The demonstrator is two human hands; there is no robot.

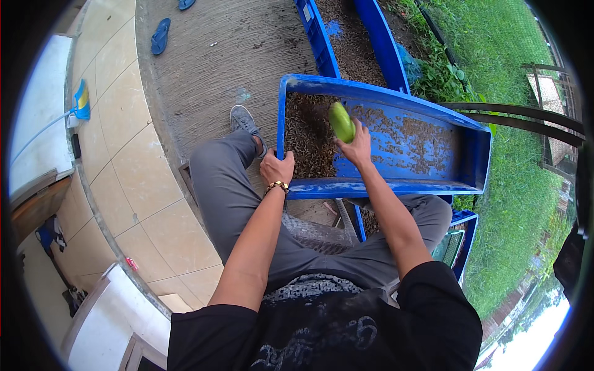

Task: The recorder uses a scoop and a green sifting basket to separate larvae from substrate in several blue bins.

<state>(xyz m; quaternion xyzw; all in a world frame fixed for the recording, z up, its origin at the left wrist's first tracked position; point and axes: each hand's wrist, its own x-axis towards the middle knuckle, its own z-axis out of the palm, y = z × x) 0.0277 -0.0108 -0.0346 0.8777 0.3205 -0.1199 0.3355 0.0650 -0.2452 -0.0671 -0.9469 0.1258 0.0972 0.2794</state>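
Note:
A long blue plastic tray (390, 184) lies across in front of my knees. Its left end holds a dark heap of larvae and crumbly matter (308, 134); toward the right, brown residue clings to the exposed blue floor. My left hand (277, 167) grips the near left corner of the rim, a beaded bracelet (277, 186) on its wrist. Above the tray, at the heap's right edge, my right hand (356, 144) holds a green oblong fruit or vegetable (341, 121) by its lower end. The palm side of both hands is hidden.
Beyond the tray stands another blue tray (327, 53) filled with similar brown matter. A blue crate (472, 236) with a green basket (448, 246) sits by my right knee. Curved dark bars (519, 111) extend to the right over grass. Sandals (160, 36) lie on the concrete (209, 60).

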